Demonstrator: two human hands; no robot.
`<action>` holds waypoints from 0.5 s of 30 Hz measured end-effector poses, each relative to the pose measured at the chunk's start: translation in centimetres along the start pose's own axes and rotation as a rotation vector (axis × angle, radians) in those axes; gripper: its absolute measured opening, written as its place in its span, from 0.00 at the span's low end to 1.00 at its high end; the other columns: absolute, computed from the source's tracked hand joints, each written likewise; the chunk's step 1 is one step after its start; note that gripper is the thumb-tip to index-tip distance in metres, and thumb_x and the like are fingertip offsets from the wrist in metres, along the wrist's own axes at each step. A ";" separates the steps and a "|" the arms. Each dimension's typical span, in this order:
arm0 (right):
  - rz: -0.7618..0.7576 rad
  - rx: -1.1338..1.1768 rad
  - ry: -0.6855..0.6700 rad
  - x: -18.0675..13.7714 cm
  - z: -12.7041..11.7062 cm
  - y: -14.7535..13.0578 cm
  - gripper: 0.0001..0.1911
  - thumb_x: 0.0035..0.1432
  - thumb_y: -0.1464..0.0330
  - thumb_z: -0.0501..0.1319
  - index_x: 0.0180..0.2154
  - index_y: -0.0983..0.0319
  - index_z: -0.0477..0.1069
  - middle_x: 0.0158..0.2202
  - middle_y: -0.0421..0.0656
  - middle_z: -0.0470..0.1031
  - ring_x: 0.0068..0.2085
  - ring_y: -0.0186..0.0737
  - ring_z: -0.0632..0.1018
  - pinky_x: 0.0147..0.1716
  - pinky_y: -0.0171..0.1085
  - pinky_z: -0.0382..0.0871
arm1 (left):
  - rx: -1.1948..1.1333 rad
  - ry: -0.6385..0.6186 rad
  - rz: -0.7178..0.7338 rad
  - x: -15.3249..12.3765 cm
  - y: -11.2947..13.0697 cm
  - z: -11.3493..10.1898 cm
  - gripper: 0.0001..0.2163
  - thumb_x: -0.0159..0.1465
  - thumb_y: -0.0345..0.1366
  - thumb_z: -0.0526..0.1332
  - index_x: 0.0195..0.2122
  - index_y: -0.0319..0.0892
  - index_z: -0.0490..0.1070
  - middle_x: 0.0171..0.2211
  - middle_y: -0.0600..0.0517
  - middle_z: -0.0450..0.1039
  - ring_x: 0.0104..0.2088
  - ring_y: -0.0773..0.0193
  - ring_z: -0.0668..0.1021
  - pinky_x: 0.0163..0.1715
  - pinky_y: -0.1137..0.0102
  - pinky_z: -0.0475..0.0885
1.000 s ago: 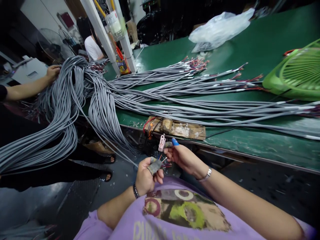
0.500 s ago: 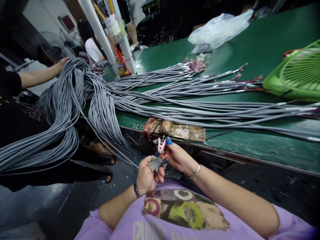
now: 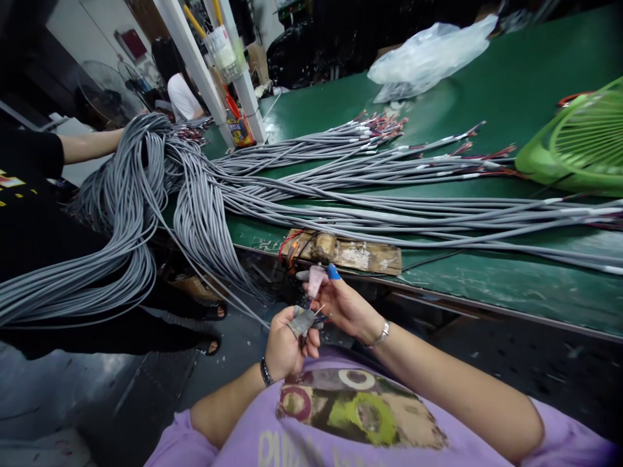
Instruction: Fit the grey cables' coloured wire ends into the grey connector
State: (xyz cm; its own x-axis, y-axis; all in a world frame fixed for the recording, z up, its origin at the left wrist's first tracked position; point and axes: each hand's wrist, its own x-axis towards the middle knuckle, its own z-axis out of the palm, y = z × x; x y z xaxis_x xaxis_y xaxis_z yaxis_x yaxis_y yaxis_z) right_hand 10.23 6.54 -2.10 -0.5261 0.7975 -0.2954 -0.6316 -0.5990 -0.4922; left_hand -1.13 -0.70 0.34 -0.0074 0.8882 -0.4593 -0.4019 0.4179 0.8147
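Our left hand (image 3: 286, 345) is closed on some thin wires (image 3: 320, 310) at the end of a gray cable (image 3: 252, 312) running off leftward, and our right hand (image 3: 349, 312) is pinching a pink clip (image 3: 317, 280), pretty much upright, just past the wires, can't tell if they touch. Next comes a wooden board (image 3: 374, 255) on the near edge of the green table (image 3: 525, 71), then long cable bundles (image 3: 350, 215) lying across it, with a green grille (image 3: 579, 146) off right and a plastic bag (image 3: 433, 58) behind.

A small pink clip (image 3: 317, 281) is just in front of the wooden board (image 3: 367, 255). Below the board, a gray cable (image 3: 253, 315) slants, thin wires (image 3: 320, 310) poking out.
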 end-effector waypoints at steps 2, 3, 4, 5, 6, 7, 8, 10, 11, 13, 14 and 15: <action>-0.003 -0.008 -0.024 -0.1 0.0 -0.1 0.20 0.51 0.50 0.61 0.32 0.61 0.73 0.29 0.41 0.72 0.28 0.32 0.70 0.25 0.31 0.64 | -0.002 0.004 0.014 -0.3 0.0 -0.1 0.17 0.46 0.46 0.67 0.21 0.39 0.63 0.12 0.55 0.68 0.08 0.72 0.67 0.06 0.80 0.52; -0.020 -0.019 -0.039 -0.2 0.0 -0.1 0.19 0.51 0.52 0.62 0.33 0.62 0.73 0.29 0.41 0.72 0.28 0.31 0.70 0.25 0.30 0.64 | -0.005 0.009 0.023 -0.5 0.0 -0.2 0.17 0.46 0.47 0.67 0.22 0.39 0.63 0.12 0.55 0.68 0.08 0.72 0.67 0.06 0.80 0.53; -0.041 -0.035 -0.054 -0.3 -0.1 -0.1 0.17 0.51 0.55 0.63 0.34 0.62 0.74 0.28 0.40 0.71 0.27 0.31 0.69 0.25 0.30 0.64 | -0.010 0.015 0.032 -0.6 0.0 -0.2 0.17 0.47 0.46 0.67 0.22 0.39 0.63 0.12 0.55 0.69 0.08 0.72 0.67 0.06 0.80 0.53; -0.064 -0.051 -0.064 -0.3 -0.1 -0.2 0.15 0.52 0.57 0.63 0.34 0.62 0.74 0.27 0.39 0.70 0.27 0.30 0.69 0.24 0.30 0.63 | -0.018 0.022 0.044 -0.7 0.0 -0.2 0.16 0.47 0.46 0.66 0.22 0.39 0.63 0.12 0.55 0.69 0.08 0.72 0.67 0.06 0.80 0.53; -0.082 -0.064 -0.067 -0.4 -0.1 -0.1 0.14 0.52 0.58 0.63 0.34 0.63 0.74 0.26 0.39 0.70 0.26 0.30 0.68 0.24 0.29 0.63 | -0.028 0.029 0.055 -0.7 0.0 -0.1 0.16 0.47 0.46 0.66 0.22 0.39 0.64 0.12 0.55 0.69 0.08 0.72 0.67 0.06 0.80 0.53; -0.092 -0.071 -0.062 -0.4 -0.1 -0.1 0.13 0.52 0.59 0.63 0.33 0.63 0.74 0.26 0.38 0.69 0.26 0.29 0.68 0.24 0.30 0.64 | -0.040 0.033 0.064 -0.7 0.1 0.0 0.15 0.47 0.45 0.66 0.23 0.39 0.64 0.12 0.56 0.69 0.08 0.72 0.67 0.06 0.80 0.53; -0.092 -0.072 -0.051 -0.5 -0.1 -0.1 0.13 0.53 0.59 0.63 0.33 0.63 0.74 0.26 0.38 0.70 0.26 0.29 0.69 0.24 0.30 0.64 | -0.051 0.034 0.070 -0.7 0.1 0.1 0.15 0.47 0.45 0.66 0.23 0.39 0.64 0.12 0.56 0.69 0.08 0.72 0.67 0.06 0.80 0.53; -0.077 -0.057 -0.032 -0.5 -0.1 -0.1 0.15 0.52 0.57 0.63 0.32 0.63 0.74 0.26 0.39 0.71 0.26 0.30 0.70 0.25 0.31 0.65 | -0.064 0.031 0.076 -0.5 0.1 0.3 0.14 0.48 0.44 0.66 0.23 0.39 0.65 0.13 0.56 0.69 0.08 0.72 0.67 0.07 0.80 0.54; -0.068 -0.047 -0.024 -0.5 -0.1 -0.1 0.15 0.51 0.57 0.64 0.32 0.63 0.74 0.26 0.39 0.71 0.26 0.31 0.70 0.25 0.31 0.65 | -0.063 0.031 0.077 -0.3 0.1 0.5 0.14 0.48 0.44 0.66 0.24 0.39 0.65 0.13 0.56 0.69 0.08 0.72 0.67 0.07 0.80 0.54; -0.059 -0.027 -0.013 -0.4 0.0 0.0 0.16 0.49 0.56 0.65 0.31 0.63 0.74 0.26 0.39 0.72 0.25 0.31 0.70 0.24 0.31 0.65 | -0.054 0.026 0.079 -0.1 0.1 0.7 0.14 0.49 0.43 0.65 0.24 0.39 0.65 0.13 0.56 0.69 0.08 0.72 0.67 0.07 0.80 0.54; -0.057 -0.020 -0.008 -0.4 0.0 0.0 0.15 0.49 0.57 0.65 0.31 0.63 0.74 0.25 0.39 0.72 0.25 0.30 0.70 0.23 0.31 0.64 | -0.049 0.024 0.081 0.1 0.1 0.7 0.13 0.49 0.43 0.65 0.24 0.39 0.65 0.13 0.56 0.69 0.08 0.72 0.67 0.07 0.80 0.54; -0.059 -0.016 -0.003 -0.3 0.1 -0.1 0.15 0.48 0.57 0.66 0.32 0.63 0.74 0.25 0.39 0.72 0.24 0.30 0.69 0.23 0.31 0.63 | -0.044 0.021 0.081 0.2 0.0 0.8 0.14 0.49 0.44 0.65 0.24 0.39 0.65 0.13 0.56 0.69 0.08 0.72 0.67 0.07 0.80 0.54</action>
State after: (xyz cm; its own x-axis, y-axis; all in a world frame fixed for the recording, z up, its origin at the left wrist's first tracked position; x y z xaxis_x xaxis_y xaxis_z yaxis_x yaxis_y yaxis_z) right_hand 10.39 6.30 -1.90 -0.4901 0.8311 -0.2628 -0.6525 -0.5497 -0.5216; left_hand -0.43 -0.34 0.56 -0.0611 0.9144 -0.4001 -0.4393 0.3353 0.8334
